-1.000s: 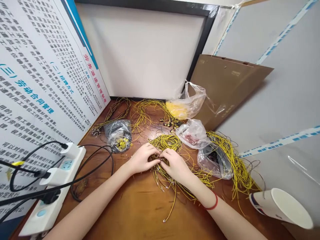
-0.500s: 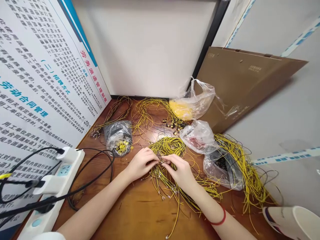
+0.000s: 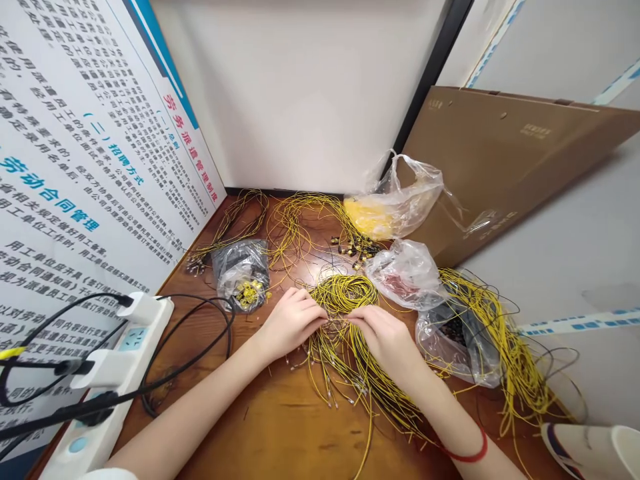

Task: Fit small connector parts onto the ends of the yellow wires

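On the table lies a coiled bundle of thin yellow and black wires (image 3: 345, 293), its loose ends fanning toward me with small pale metal tips. My left hand (image 3: 293, 323) is closed in a pinch at the bundle's left side, on what looks like a thin wire. Across from it, my right hand (image 3: 385, 333) also pinches a thin wire, thumb against forefinger. A small gap separates the two sets of fingertips, over the bundle's near part. The exact strand in each pinch is largely hidden by the fingers.
Behind lie more yellow wires (image 3: 295, 220) and small black-and-yellow parts (image 3: 355, 248). Plastic bags stand around: one with yellow pieces (image 3: 245, 290), one yellow-filled (image 3: 390, 207), one reddish (image 3: 405, 277), one dark (image 3: 457, 340). A power strip (image 3: 125, 373) stands left; a paper cup (image 3: 590, 447) right.
My hands have moved apart; the fingertips were together before and now have a gap between them. My right hand has shifted right. The whole view has shifted slightly.
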A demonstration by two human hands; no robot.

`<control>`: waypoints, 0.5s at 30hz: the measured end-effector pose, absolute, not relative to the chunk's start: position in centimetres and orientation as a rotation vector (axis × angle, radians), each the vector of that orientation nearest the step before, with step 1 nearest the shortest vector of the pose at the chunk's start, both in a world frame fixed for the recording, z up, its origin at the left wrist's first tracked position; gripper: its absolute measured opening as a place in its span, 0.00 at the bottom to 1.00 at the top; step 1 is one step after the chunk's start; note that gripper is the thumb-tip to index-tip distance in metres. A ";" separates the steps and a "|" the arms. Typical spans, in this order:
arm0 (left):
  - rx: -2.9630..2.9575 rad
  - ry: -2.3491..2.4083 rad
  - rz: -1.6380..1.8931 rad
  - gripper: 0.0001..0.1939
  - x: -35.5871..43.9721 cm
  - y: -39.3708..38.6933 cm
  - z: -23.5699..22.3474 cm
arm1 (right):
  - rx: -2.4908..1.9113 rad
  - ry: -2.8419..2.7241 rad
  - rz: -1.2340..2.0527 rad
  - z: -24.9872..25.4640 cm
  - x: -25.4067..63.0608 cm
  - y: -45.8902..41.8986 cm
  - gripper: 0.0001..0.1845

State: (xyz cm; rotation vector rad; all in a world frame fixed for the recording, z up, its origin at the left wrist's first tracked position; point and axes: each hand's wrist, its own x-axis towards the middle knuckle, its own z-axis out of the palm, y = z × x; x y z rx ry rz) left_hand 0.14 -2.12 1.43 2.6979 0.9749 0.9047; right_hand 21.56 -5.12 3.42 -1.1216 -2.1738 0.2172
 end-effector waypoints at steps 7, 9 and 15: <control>2.774 1.034 0.903 0.09 0.5 0.1 1.7 | -1.317 -2.135 -0.198 8.6 25.6 -5.3 0.08; 2.812 1.035 0.877 0.09 1.0 1.0 1.7 | -1.359 -2.115 -0.322 10.2 26.6 -5.6 0.09; 2.920 1.120 0.808 0.06 2.4 3.0 2.0 | -1.494 -2.063 -0.575 14.6 28.2 -7.5 0.13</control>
